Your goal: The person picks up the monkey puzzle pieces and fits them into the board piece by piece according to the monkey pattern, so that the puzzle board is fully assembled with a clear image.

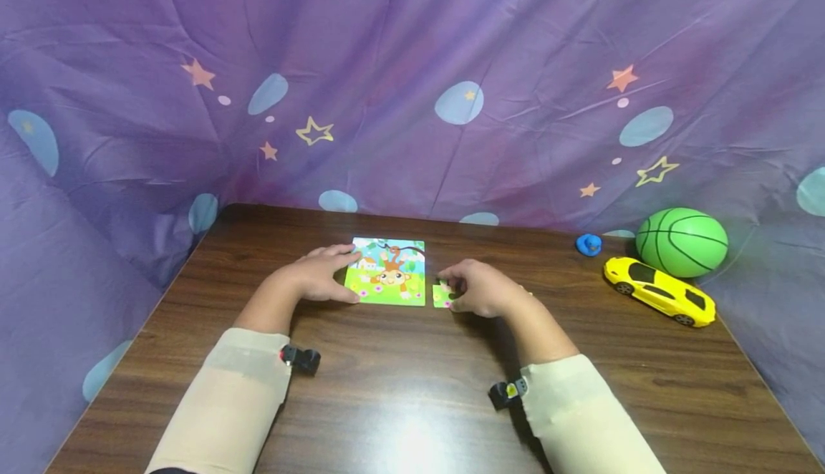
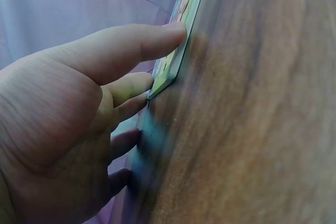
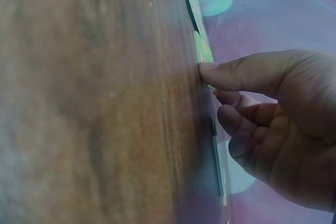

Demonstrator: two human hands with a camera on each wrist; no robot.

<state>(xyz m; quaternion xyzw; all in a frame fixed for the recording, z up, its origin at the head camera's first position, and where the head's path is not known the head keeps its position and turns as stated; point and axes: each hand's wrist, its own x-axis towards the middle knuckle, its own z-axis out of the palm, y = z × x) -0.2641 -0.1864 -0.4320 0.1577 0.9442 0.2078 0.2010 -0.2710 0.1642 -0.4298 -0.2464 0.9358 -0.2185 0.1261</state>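
Left hand: your spread fingers touch the puzzle board
Right hand: you pinch a piece just right of it
Puzzle board: flat on the table, could skew if you push

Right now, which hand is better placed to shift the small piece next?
Right hand, I'd say: its thumb and fingers pinch the piece, right of the picture. Left hand touches the picture's left side, across from the piece.

Green puzzle piece partly hidden
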